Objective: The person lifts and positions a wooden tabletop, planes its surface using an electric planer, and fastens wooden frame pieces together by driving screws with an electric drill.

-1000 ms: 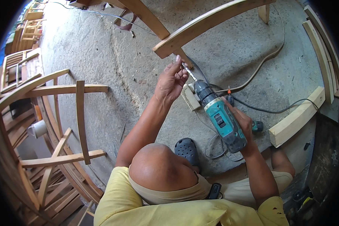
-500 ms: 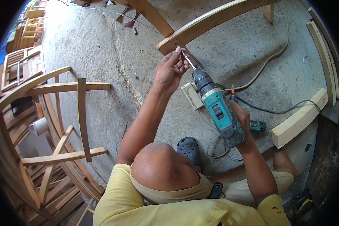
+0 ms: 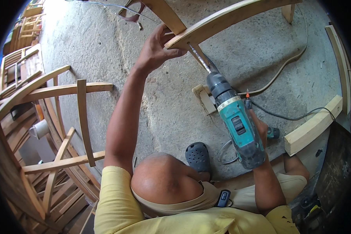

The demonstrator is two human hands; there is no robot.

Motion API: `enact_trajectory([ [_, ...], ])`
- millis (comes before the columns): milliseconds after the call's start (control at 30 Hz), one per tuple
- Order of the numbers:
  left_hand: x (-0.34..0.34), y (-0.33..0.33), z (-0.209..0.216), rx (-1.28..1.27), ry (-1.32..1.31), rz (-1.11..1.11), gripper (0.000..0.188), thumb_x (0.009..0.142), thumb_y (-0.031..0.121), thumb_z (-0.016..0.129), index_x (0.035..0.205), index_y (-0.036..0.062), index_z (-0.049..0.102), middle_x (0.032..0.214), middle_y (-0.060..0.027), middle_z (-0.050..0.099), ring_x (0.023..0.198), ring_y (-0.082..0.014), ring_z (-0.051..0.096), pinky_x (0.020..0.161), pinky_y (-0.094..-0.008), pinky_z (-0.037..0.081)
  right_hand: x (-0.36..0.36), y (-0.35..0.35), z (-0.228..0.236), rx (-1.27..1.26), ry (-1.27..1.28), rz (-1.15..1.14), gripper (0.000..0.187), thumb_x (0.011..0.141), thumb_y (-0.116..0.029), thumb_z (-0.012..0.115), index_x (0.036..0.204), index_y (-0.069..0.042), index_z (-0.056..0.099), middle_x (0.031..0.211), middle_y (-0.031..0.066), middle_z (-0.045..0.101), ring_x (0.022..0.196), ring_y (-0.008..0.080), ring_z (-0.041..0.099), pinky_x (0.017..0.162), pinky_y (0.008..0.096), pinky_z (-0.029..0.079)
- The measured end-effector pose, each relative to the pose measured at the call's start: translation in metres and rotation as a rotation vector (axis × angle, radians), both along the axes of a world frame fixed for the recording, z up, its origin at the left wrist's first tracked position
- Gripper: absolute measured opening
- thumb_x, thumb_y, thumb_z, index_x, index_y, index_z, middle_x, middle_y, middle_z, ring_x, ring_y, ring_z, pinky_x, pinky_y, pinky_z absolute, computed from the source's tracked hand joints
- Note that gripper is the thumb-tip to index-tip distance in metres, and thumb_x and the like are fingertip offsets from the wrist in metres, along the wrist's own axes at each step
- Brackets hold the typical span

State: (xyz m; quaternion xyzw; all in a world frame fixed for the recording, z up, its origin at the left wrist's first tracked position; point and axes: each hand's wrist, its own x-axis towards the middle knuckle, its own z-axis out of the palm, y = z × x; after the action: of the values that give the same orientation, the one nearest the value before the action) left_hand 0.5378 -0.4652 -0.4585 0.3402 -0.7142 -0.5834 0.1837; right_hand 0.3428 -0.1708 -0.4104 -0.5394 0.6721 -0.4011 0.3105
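Observation:
My right hand (image 3: 260,126) is wrapped round the grip of a teal and black cordless drill (image 3: 238,123), whose body hides most of the fingers. From its chuck, a long silver bit (image 3: 200,58) reaches up to a small dark hole near the end of a curved wooden piece (image 3: 222,25). The tip appears to meet the hole. My left hand (image 3: 154,50) clasps that end, thumb along the lower edge and fingers behind, where another wooden bar (image 3: 165,15) joins it.
A second driver (image 3: 273,133) lies partly hidden beyond my right hand. Cables (image 3: 282,62) and a pale power strip (image 3: 204,99) rest on the concrete floor. A wood block (image 3: 314,124) is at right. Wooden frames (image 3: 85,123) and a white mug (image 3: 39,129) are at left.
My left hand has let go of the bit and moved left to clasp the end of the curved wooden piece. The drill has shifted slightly right and down in view.

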Motion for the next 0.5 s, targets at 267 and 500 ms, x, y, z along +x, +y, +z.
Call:
enact_trajectory([
  [267, 0.002, -0.003, -0.015, -0.080, 0.061, 0.019, 0.088, 0.065, 0.027, 0.091, 0.136, 0.0001, 0.046, 0.127, -0.0184, 0.061, 0.122, -0.0294, 0.058, 0.111, -0.0445, 0.042, -0.004, 0.003, -0.009, -0.012, 0.036, 0.037, 0.032, 0.076, -0.021, 0.070, 0.095, 0.002, 0.059, 0.079, 0.0121, 0.057, 0.059, 0.0266, 0.062, 0.051, 0.0348, 0.048],
  [500, 0.005, -0.004, -0.017, -0.110, 0.061, 0.009, 0.094, 0.065, 0.034, 0.091, 0.139, 0.0011, 0.044, 0.128, -0.0192, 0.060, 0.125, -0.0307, 0.056, 0.111, -0.0454, 0.041, -0.005, 0.003, -0.011, -0.039, 0.107, 0.064, 0.031, 0.076, -0.021, 0.072, 0.093, 0.001, 0.057, 0.074, 0.0116, 0.057, 0.058, 0.0264, 0.062, 0.051, 0.0353, 0.049],
])
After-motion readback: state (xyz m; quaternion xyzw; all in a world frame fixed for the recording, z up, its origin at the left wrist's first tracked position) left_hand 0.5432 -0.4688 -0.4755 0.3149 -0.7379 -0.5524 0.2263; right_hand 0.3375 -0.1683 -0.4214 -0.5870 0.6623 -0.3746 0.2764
